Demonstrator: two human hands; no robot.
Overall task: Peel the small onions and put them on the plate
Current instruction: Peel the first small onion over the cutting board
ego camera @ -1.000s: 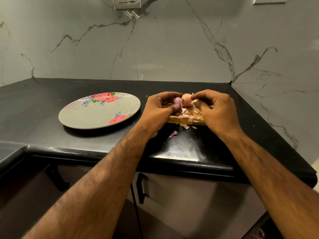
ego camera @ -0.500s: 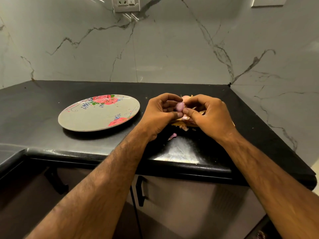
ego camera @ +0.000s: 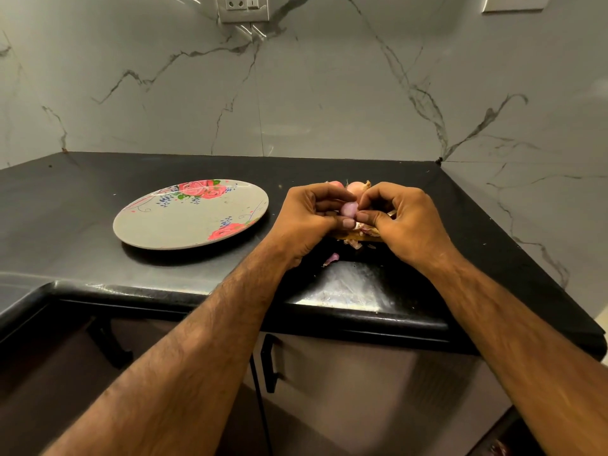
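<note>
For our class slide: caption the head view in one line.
Left hand and right hand pinch a small onion over the wooden board, floral plate beside.

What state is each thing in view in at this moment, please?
plate: flat on the counter, no onions on it.
small onion: pinched between both hands, pale flesh showing.
left hand: curled around the small onion.
right hand: fingertips pinching the small onion.
other onions: lying behind the hands, partly hidden.
peel scrap: loose on the counter.

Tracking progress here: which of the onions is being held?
The pale purple onion, pinched between the left hand and right hand; the other two onions lie behind the hands.
</note>
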